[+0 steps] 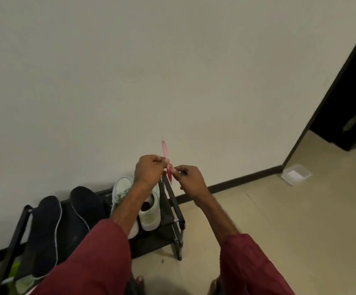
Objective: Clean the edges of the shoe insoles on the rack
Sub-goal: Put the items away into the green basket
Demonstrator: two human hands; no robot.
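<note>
A thin pink brush-like tool stands upright in front of the wall. My left hand grips it near its middle, and my right hand pinches its lower end. Both hands are raised above the right end of the black shoe rack. Two dark insoles with pale edges lie on the rack's top shelf at the left. A pair of pale green shoes stands on the rack under my left forearm, partly hidden by it.
A plain wall rises behind the rack, with a dark skirting board along its foot. A clear plastic container sits on the tiled floor at the right, near a dark doorway. Something green shows on the lower shelf at the far left.
</note>
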